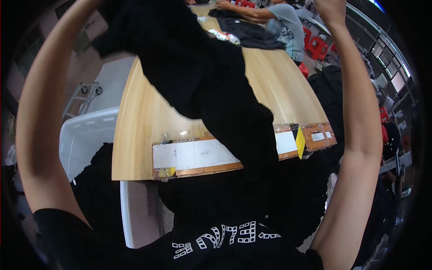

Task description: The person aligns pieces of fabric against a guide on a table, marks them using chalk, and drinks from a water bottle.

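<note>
Black cloth (pixel 202 76), probably a garment, hangs in the air before me and trails down over the table's near edge. Both my arms are raised on either side of it. My left hand lies beyond the top edge of the view, close to the cloth's upper left. Of my right hand (pixel 331 9), only the base by the wrist shows at the top right; its fingers are cut off. The cloth's upper end is out of view too, so what holds it up cannot be seen. Behind it is a wooden table (pixel 139 126).
White paper strips (pixel 198 155) are taped along the table's near edge. To the left stand a white tub (pixel 85 130) with dark cloth and a wheeled cart (pixel 85 96). Across the table, a person in grey (pixel 288 22) sits by dark garments (pixel 254 33). Red stools (pixel 317 47) stand behind.
</note>
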Action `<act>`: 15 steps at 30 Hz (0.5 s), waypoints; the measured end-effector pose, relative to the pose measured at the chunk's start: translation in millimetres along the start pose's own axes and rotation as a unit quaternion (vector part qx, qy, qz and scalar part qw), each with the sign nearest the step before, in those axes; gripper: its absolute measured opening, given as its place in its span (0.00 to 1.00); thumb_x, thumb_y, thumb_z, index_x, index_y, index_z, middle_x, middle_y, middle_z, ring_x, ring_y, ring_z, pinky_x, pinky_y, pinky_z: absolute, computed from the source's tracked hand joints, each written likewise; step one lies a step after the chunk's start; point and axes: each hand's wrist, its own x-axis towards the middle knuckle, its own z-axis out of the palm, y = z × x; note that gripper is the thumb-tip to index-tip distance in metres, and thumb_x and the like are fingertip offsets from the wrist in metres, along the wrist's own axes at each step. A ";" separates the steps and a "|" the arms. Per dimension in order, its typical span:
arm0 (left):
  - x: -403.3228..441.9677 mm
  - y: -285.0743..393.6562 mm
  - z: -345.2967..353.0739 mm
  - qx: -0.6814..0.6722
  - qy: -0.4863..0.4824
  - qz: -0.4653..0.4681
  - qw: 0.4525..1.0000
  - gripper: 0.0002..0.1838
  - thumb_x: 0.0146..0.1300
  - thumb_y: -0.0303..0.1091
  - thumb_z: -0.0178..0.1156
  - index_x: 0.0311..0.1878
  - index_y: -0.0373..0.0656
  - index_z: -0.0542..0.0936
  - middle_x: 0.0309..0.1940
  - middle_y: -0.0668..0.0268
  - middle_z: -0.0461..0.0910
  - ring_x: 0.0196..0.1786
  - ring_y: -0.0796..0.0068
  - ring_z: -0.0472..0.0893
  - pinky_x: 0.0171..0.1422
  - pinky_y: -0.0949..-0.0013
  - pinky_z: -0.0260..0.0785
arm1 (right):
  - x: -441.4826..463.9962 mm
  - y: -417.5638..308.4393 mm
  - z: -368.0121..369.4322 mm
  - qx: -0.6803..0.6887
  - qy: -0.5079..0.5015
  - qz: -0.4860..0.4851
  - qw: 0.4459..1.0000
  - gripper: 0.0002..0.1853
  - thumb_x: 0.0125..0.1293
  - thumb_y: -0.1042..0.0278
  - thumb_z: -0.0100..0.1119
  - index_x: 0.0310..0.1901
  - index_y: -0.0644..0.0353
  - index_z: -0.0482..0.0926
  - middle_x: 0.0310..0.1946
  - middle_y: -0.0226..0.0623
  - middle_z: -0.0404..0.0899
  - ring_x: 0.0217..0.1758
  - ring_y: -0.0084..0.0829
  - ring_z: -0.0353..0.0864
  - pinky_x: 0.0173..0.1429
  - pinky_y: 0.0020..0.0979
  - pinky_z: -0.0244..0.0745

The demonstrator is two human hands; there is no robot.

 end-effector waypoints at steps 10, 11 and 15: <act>-117.9 -84.8 110.5 0.013 -0.187 -0.172 0.967 0.16 0.48 0.37 0.52 0.32 0.34 0.81 0.25 0.46 0.79 0.32 0.53 0.82 0.42 0.58 0.72 | -313.7 -148.0 -59.8 0.137 -0.586 0.207 0.771 0.29 0.47 0.68 0.69 0.51 0.63 0.67 0.44 0.50 0.73 0.47 0.47 0.74 0.53 0.39 0.71; -116.7 -88.3 110.1 0.000 -0.197 -0.217 0.956 0.17 0.48 0.38 0.52 0.32 0.34 0.81 0.24 0.46 0.79 0.31 0.53 0.82 0.41 0.58 0.72 | -319.4 -148.1 -59.2 0.161 -0.588 0.264 0.747 0.25 0.49 0.72 0.65 0.48 0.63 0.67 0.43 0.51 0.74 0.46 0.48 0.75 0.51 0.39 0.71; -114.9 -89.2 102.1 -0.015 -0.145 -0.273 0.951 0.18 0.49 0.39 0.51 0.32 0.33 0.81 0.25 0.46 0.79 0.33 0.53 0.82 0.40 0.59 0.72 | -289.3 -141.0 -38.0 0.204 -0.504 0.273 0.793 0.15 0.50 0.78 0.56 0.41 0.62 0.67 0.36 0.51 0.74 0.41 0.50 0.76 0.45 0.40 0.72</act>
